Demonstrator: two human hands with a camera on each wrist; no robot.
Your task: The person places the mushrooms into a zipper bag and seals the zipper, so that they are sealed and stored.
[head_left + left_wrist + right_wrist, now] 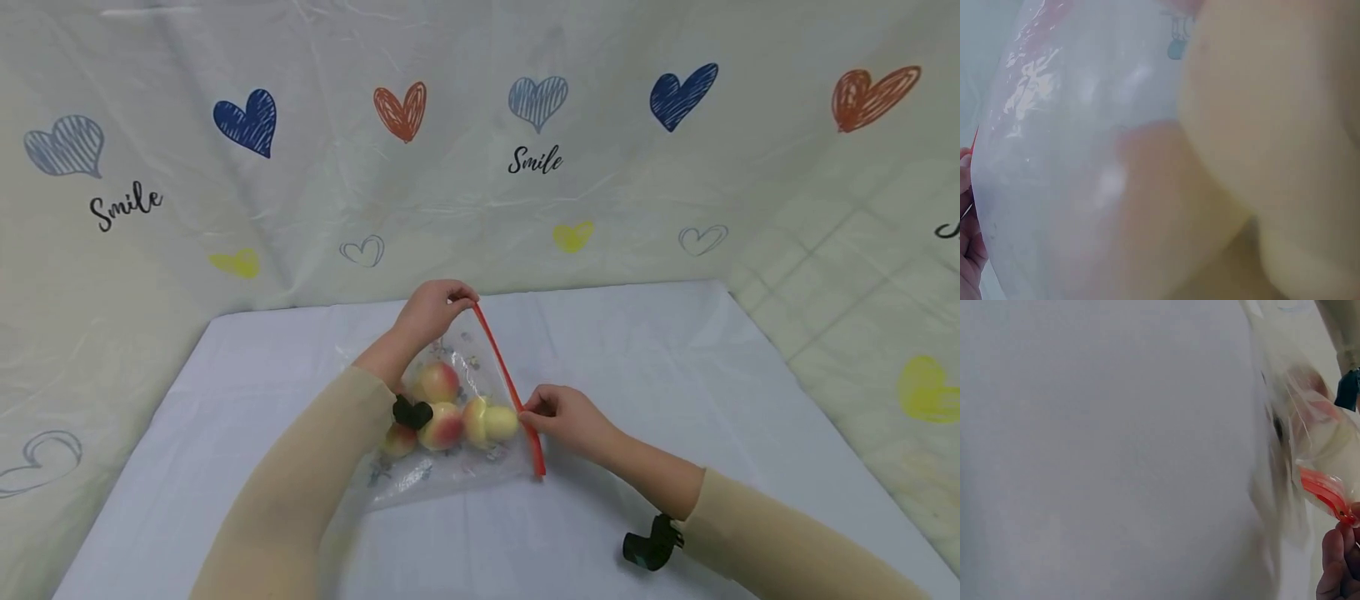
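Observation:
A clear zip bag (420, 487) with a red sealing strip (498, 358) lies on the table with several peach-like fruits (438, 382) inside, yellow with red blush. A paler yellow fruit (501, 423) sits near the strip. At the strip's far end, my left hand (435, 310) pinches the corner. Nearer to me, my right hand (570, 421) pinches the strip between thumb and fingers, a little above its near end. The bag film (1054, 156) and blurred fruit fill the left wrist view. In the right wrist view, fingertips (1333, 550) hold the red strip at the right edge.
A white cloth covers the table (660, 358). Behind it hangs a pale backdrop (465, 192) printed with hearts and the word "Smile". Black wrist cameras are on both arms, the left one (412, 412) over the bag.

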